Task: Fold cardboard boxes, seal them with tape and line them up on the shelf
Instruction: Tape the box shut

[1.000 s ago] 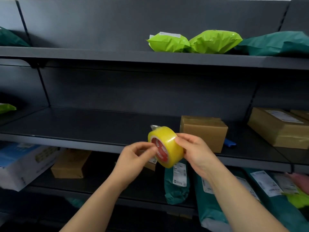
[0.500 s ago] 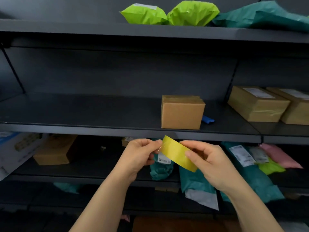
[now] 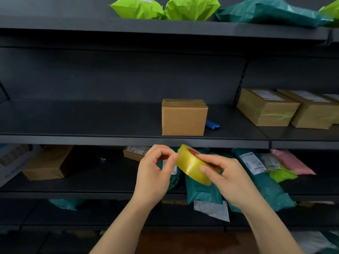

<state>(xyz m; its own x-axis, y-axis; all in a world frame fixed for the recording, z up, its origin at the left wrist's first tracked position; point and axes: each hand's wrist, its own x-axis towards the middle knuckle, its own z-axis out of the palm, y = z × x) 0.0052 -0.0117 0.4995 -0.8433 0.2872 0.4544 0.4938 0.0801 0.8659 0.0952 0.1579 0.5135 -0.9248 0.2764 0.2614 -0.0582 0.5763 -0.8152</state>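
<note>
Sealing step: right hand (image 3: 231, 180) clamps the tape roll (image 3: 192, 166) as left hand (image 3: 154, 175) fingers (image 3: 171, 161) pinch its edge, likely seeking the loose end to peel next, cardboard box (image 3: 183, 119) beyond the fingers

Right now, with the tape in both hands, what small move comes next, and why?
Probably pick the loose end of the tape free with the left hand. The right hand grips the tape, the left fingers pinch at its edge, and no strip is pulled out yet.
</note>
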